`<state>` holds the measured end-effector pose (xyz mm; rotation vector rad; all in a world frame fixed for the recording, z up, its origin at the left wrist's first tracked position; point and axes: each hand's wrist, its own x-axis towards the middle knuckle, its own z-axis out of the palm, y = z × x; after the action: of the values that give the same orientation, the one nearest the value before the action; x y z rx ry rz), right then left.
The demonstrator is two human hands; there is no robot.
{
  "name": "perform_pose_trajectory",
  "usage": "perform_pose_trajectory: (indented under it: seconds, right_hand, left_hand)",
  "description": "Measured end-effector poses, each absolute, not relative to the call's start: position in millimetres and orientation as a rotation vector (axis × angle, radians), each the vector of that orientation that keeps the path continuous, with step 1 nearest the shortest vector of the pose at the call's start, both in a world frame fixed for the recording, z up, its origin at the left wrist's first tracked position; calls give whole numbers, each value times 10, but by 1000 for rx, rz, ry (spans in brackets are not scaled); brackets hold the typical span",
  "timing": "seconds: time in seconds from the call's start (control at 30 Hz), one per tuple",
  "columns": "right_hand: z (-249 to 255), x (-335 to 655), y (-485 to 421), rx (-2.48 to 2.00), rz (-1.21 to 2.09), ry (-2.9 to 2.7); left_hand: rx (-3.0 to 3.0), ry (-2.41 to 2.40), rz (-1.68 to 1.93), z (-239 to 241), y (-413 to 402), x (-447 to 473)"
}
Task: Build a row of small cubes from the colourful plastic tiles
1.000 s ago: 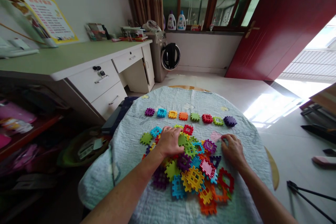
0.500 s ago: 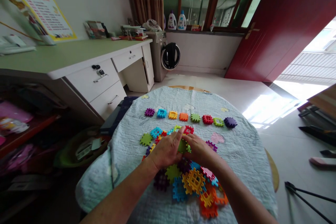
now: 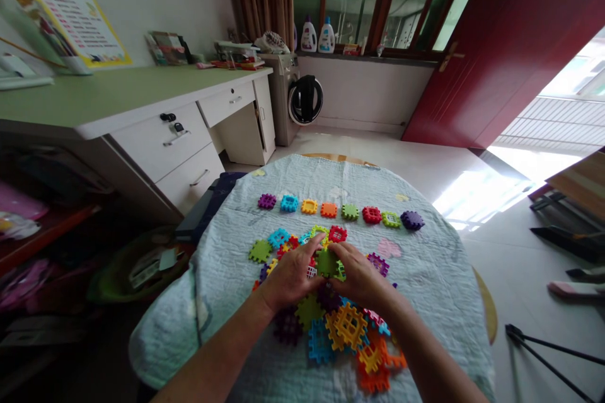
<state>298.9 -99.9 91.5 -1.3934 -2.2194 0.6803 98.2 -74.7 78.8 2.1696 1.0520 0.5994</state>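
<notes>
Green notched building tiles point(image 3: 327, 262) are held between my two hands, just above a loose pile. My left hand point(image 3: 290, 277) grips their left side, thumb and fingers closed on the edge. On the right side, my right hand point(image 3: 358, 274) pinches them in the same way. Whether the tiles are fully joined I cannot tell. Beneath and around my hands lie loose tiles, among them a yellow window tile point(image 3: 350, 325), a blue tile point(image 3: 321, 341) and a dark purple tile point(image 3: 288, 325). A red tile point(image 3: 337, 234) lies just beyond my fingers.
A row of small stacked tile blocks, from a purple block point(image 3: 267, 201) to a dark violet block point(image 3: 413, 220), runs across the far part of the cloth-covered round table point(image 3: 227, 245). A desk point(image 3: 142, 97) stands left, and a black tripod leg point(image 3: 543, 349) is at right.
My hands have parted slightly, so more of the green tiles shows between them. The view has shifted a little; the row of blocks has stayed in place.
</notes>
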Motion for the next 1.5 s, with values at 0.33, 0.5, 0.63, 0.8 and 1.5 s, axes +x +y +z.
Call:
perform_pose_trajectory:
  seconds: [0.33,0.5,0.63,0.8,1.5]
  right_hand:
    - [880,2937,-937,-1486,647,-2228]
    - [891,3198,-633,-1570,524,-2213]
    - [899,3590,-154,-1761,279,-2149]
    - [765,3860,353,-1932,196,-2121]
    - [612,3836,633,-2058,244,-2262]
  left_hand:
    - [2335,1006,661,734,-735,1034]
    - [2337,1245,884,677,-549,747]
    - [2212,1632,1074,490,-188,265]
    - [2135,1861,1050,138,71,-89]
    - [2054,1891,1098,30,38,-115]
